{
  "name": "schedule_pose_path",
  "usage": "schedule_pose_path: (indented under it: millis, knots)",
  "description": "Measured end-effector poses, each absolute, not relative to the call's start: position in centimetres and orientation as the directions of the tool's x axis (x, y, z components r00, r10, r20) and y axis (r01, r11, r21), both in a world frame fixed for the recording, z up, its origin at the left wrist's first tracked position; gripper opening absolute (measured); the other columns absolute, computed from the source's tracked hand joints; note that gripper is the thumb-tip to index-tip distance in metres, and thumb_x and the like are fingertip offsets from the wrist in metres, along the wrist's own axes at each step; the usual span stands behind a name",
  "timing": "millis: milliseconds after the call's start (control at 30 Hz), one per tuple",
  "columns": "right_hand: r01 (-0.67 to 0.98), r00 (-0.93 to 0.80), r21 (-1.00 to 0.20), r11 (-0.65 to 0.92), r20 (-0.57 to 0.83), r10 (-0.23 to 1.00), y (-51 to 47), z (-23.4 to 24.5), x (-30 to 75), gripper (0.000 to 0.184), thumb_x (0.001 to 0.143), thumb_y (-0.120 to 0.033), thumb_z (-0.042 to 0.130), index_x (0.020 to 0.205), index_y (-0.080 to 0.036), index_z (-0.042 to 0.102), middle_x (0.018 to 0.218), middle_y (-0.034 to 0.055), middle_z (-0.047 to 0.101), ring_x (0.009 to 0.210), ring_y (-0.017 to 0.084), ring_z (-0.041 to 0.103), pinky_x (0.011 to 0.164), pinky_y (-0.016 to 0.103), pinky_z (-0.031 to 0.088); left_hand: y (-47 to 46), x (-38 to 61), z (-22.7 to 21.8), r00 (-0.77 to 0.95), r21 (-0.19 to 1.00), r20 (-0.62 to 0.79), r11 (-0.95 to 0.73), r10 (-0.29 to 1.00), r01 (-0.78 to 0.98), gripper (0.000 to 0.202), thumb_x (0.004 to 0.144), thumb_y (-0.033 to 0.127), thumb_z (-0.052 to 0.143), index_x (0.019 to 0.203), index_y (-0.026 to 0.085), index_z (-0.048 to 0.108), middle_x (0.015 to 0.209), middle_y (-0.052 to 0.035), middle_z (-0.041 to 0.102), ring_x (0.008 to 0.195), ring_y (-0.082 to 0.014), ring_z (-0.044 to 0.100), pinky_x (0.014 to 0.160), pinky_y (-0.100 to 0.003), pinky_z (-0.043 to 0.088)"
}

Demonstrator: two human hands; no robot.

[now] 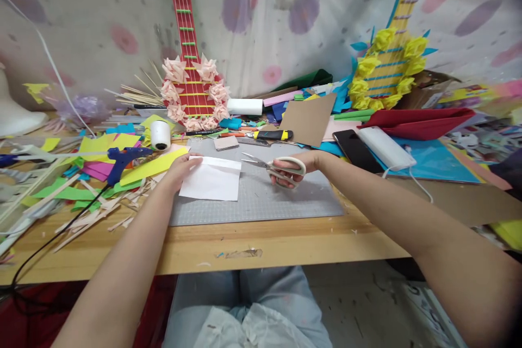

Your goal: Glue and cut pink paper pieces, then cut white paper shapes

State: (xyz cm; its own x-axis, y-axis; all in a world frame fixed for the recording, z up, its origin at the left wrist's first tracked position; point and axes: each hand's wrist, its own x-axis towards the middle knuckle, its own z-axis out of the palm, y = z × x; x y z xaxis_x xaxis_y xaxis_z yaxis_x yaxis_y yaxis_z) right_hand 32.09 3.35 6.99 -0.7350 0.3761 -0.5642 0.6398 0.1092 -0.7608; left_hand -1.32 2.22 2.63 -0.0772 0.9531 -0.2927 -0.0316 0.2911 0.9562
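Note:
My left hand [179, 167] grips the left edge of a folded white sheet of paper [212, 179] that lies on a grey cutting mat [261, 201]. My right hand [299, 166] is closed through the white handles of a pair of scissors [269, 166]. The scissors' blades are slightly apart and point left toward the paper's top right corner, a short way from it. Both hands rest low over the mat.
A blue glue gun [122, 159] with a black cord lies left among coloured paper scraps [98, 174]. Behind the mat are a yellow-black cutter [271, 134], a cardboard piece [309, 118], a phone [356, 149], a white power bank [385, 148] and two paper guitars [191, 81].

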Motion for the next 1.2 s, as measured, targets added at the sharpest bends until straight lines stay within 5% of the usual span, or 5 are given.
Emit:
schedule_pose_path:
  millis: [133,300,467,600,1200]
  knots:
    - [0.843,-0.509,-0.283,0.457,-0.147,0.848,2.3,6.2,31.7,0.057,0.070,-0.068,0.049,0.096,-0.017,0.055,0.093,0.0106,0.061,0.083,0.021,0.056,0.064,0.028,0.038,1.8,-1.2,2.1,-0.137,0.980,-0.199,0.192,0.970,-0.059,0.043,0.046,0.032,0.075,0.083,0.017,0.060,0.061,0.0034,0.060,0.050,-0.0115,0.055,0.046,-0.021,0.041]
    - [0.879,-0.477,0.072,0.472,0.100,0.873,0.5,4.5,31.5,0.046,0.075,-0.055,0.051,0.100,-0.018,0.054,0.103,0.0134,0.060,0.097,0.026,0.053,0.072,0.030,0.036,1.6,-1.2,1.7,-0.206,0.985,-0.172,0.168,0.963,-0.039,0.042,0.044,0.032,0.073,0.081,0.016,0.059,0.060,0.0035,0.058,0.050,-0.0114,0.052,0.047,-0.022,0.040]
    - [0.870,-0.457,-0.290,0.400,-0.164,0.874,0.9,5.1,31.5,0.049,0.075,-0.065,0.044,0.088,-0.018,0.054,0.085,0.0087,0.062,0.078,0.021,0.057,0.063,0.028,0.037,1.6,-1.2,1.8,-0.220,0.988,-0.148,0.152,0.964,0.002,0.039,0.046,0.032,0.072,0.079,0.016,0.060,0.060,0.0040,0.057,0.051,-0.0102,0.051,0.047,-0.020,0.037]
    - [0.633,-0.730,-0.755,0.172,-0.508,0.457,2.3,6.5,32.4,0.056,0.078,-0.069,0.033,0.077,-0.016,0.052,0.064,0.0021,0.055,0.054,0.010,0.049,0.048,0.022,0.034,1.4,-1.3,1.9,-0.176,0.988,-0.154,0.152,0.972,-0.020,0.041,0.047,0.033,0.073,0.082,0.017,0.059,0.063,0.0030,0.059,0.054,-0.0122,0.054,0.050,-0.022,0.040]
    - [0.513,-0.837,-0.855,-0.081,-0.519,0.173,5.0,5.1,32.0,0.068,0.065,-0.080,0.038,0.086,-0.017,0.054,0.065,0.0005,0.049,0.055,0.010,0.044,0.045,0.021,0.033,2.5,-1.3,1.9,0.031,0.996,-0.086,0.087,0.996,-0.026,0.042,0.050,0.033,0.074,0.086,0.019,0.058,0.067,0.0027,0.058,0.055,-0.0106,0.053,0.054,-0.022,0.039]
